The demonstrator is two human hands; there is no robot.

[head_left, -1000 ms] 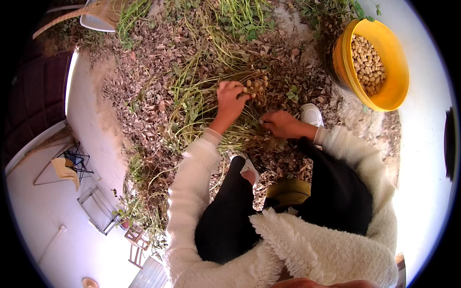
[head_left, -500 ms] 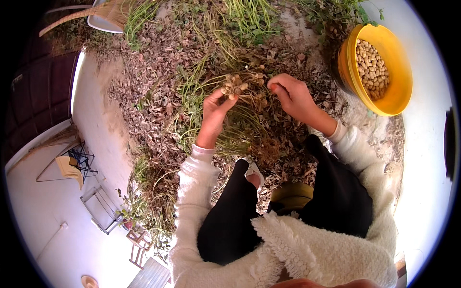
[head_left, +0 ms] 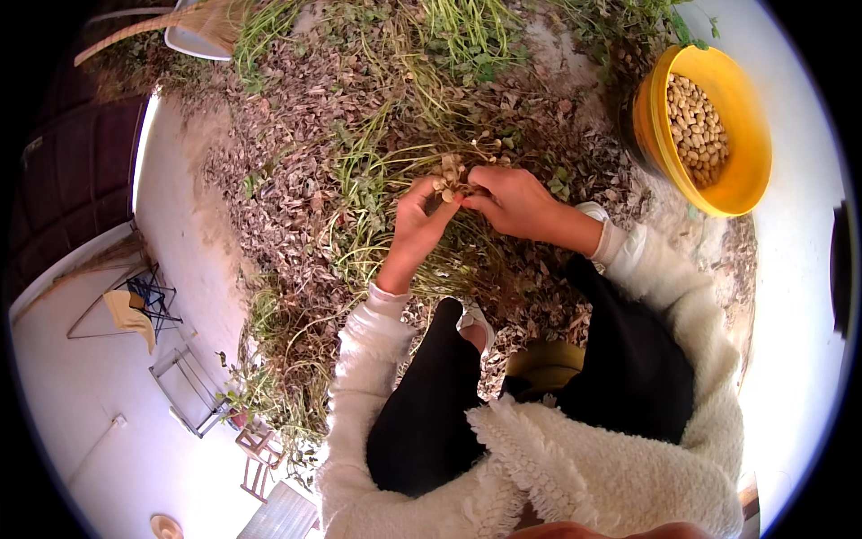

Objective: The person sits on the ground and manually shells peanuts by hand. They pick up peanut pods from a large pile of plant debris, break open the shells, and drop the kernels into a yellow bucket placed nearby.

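Observation:
A bunch of pale peanuts [head_left: 449,169] on their stems is pinched in my left hand [head_left: 417,225], between thumb and fingers. My right hand [head_left: 516,203] comes in from the right with its thumb and fingertips closed at the bunch's edge, right against the left fingertips. Exactly which pod it grips is hidden by the fingers. Green and yellowing peanut vines [head_left: 364,171] lie under and beyond both hands.
Dry brown leaves [head_left: 278,153] cover the ground. At the right, a yellow bucket [head_left: 752,135] holds picked peanuts [head_left: 697,130]. Another yellow container [head_left: 543,361] stands between my legs. A broom [head_left: 220,27] lies at the far left; a folding chair [head_left: 130,314] stands left.
My right hand has moved left and closed at the peanut bunch, where it was apart before. My left hand has shifted slightly right and down with the bunch.

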